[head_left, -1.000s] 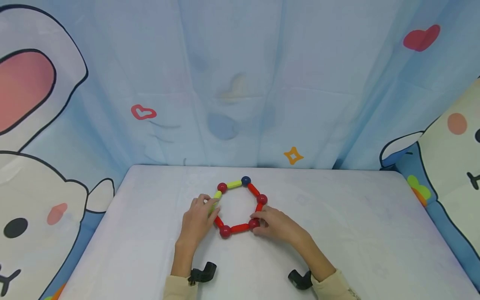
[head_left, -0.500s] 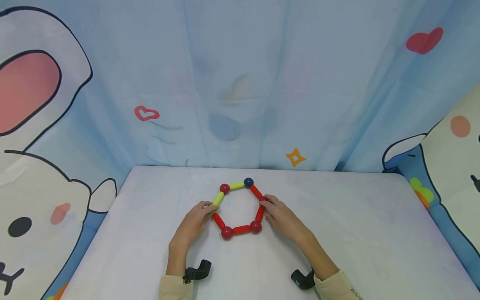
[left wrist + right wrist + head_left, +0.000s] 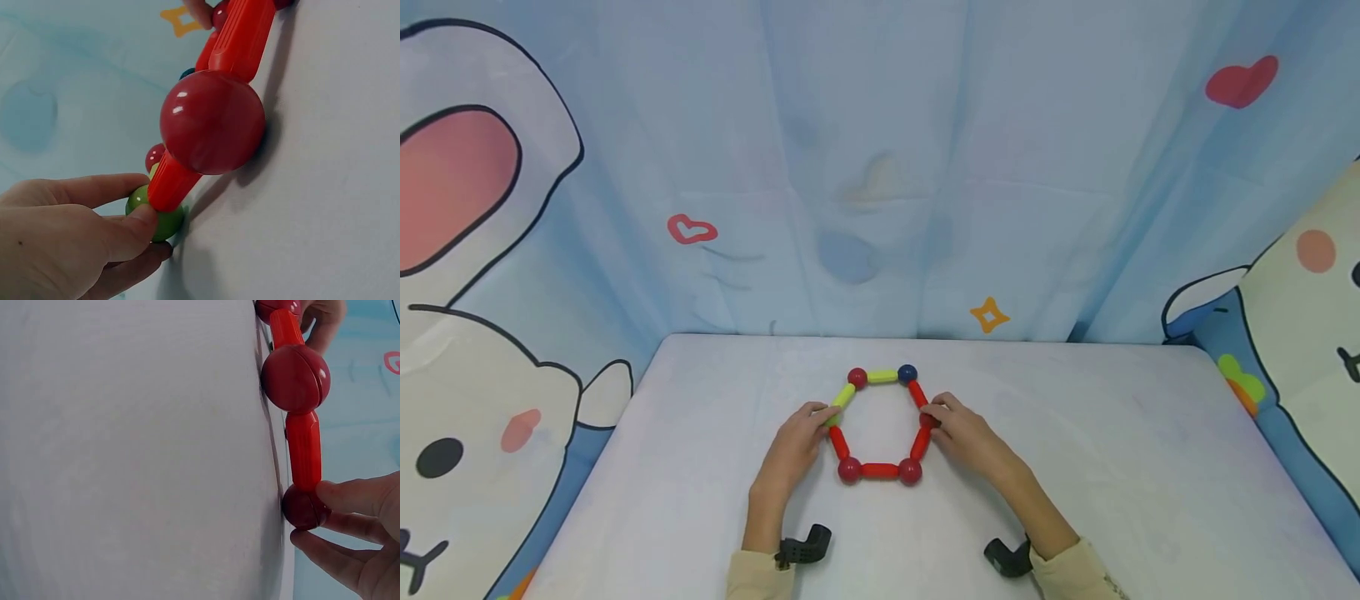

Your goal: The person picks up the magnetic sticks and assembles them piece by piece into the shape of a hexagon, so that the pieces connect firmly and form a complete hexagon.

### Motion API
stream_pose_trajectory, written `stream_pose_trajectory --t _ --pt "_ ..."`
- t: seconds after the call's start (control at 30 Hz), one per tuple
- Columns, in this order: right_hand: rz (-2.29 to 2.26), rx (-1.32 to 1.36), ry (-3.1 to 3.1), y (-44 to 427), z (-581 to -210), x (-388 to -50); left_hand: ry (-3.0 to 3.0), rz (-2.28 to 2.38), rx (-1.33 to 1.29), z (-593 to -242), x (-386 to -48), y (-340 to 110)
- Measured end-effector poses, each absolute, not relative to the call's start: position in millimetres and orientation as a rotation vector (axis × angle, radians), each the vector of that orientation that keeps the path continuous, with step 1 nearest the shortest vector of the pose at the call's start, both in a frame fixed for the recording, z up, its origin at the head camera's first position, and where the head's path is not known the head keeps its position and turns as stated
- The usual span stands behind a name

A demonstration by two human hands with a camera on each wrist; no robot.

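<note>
A six-sided ring of rods and balls lies on the white table. Its red rods [image 3: 880, 472] and yellow-green rods [image 3: 882, 377] join at red balls [image 3: 849, 470], a dark blue ball [image 3: 907, 373] and a green ball [image 3: 169, 223]. At the ring's left corner my left hand [image 3: 793, 444] pinches the green ball between thumb and fingers, as the left wrist view shows. My right hand [image 3: 967, 437] grips the red ball [image 3: 304, 508] at the right corner with thumb and fingertips. In the head view, fingers partly cover both corner balls.
The white-covered table [image 3: 1075, 467] extends around the ring on all sides. Behind it hangs a blue curtain [image 3: 865, 167] with printed cartoon figures. A black wrist camera [image 3: 805, 546] sits on the left wrist, another black camera [image 3: 1009, 558] on the right.
My right hand has moved from the lower right ball up to the right corner ball. The ring has turned slightly, its front rod now level, and shifted a little.
</note>
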State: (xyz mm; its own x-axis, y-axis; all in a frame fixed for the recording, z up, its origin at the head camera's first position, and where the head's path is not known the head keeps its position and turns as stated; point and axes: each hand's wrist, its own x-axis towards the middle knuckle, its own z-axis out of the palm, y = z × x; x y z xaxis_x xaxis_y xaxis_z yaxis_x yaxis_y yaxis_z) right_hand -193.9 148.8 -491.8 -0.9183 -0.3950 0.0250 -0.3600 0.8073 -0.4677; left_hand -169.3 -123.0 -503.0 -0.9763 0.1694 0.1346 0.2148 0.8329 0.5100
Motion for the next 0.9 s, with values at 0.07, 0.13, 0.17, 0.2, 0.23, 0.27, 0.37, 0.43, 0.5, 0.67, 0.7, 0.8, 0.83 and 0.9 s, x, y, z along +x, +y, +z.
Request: stream_pose_trajectory --t 0.07,0.13,0.17,0.2,0.23,0.27,0.37,0.43,0.5,0.67,0.7,0.8,0.83,0.9 --pt "-0.737 -0.631 2.900 148 -491 -193 -2.918 -0.825 -0.318 -503 -170 -120" --pt "-0.743 -0.640 2.888 148 -490 -193 -2.925 -0.810 -0.324 -503 -171 -118" --pt "-0.744 -0.645 2.886 148 -490 -193 -2.934 -0.797 -0.325 -503 -171 -117" --pt "-0.749 -0.650 2.883 149 -490 -193 -2.943 -0.775 -0.329 -503 -171 -117" --pt "-0.750 -0.654 2.881 149 -490 -193 -2.954 -0.755 -0.334 -504 -171 -116" --pt "-0.748 -0.661 2.881 150 -490 -193 -2.965 -0.731 -0.339 -505 -171 -116" --pt "-0.737 -0.693 2.882 151 -490 -194 -2.982 -0.687 -0.367 -506 -170 -115" --pt "-0.729 -0.714 2.883 152 -491 -194 -2.977 -0.684 -0.382 -507 -170 -115" --pt "-0.727 -0.724 2.885 152 -491 -194 -2.972 -0.685 -0.385 -507 -170 -115" --pt "-0.721 -0.724 2.890 152 -492 -194 -2.972 -0.685 -0.369 -508 -169 -112" --pt "-0.722 -0.720 2.888 152 -492 -194 -2.973 -0.689 -0.363 -507 -169 -112" --pt "-0.720 -0.699 2.867 152 -493 -194 -2.971 -0.705 -0.339 -508 -169 -109" --pt "-0.719 -0.694 2.857 151 -493 -194 -2.970 -0.707 -0.329 -508 -169 -108" --pt "-0.712 -0.683 2.840 151 -493 -194 -2.964 -0.711 -0.308 -509 -170 -106"
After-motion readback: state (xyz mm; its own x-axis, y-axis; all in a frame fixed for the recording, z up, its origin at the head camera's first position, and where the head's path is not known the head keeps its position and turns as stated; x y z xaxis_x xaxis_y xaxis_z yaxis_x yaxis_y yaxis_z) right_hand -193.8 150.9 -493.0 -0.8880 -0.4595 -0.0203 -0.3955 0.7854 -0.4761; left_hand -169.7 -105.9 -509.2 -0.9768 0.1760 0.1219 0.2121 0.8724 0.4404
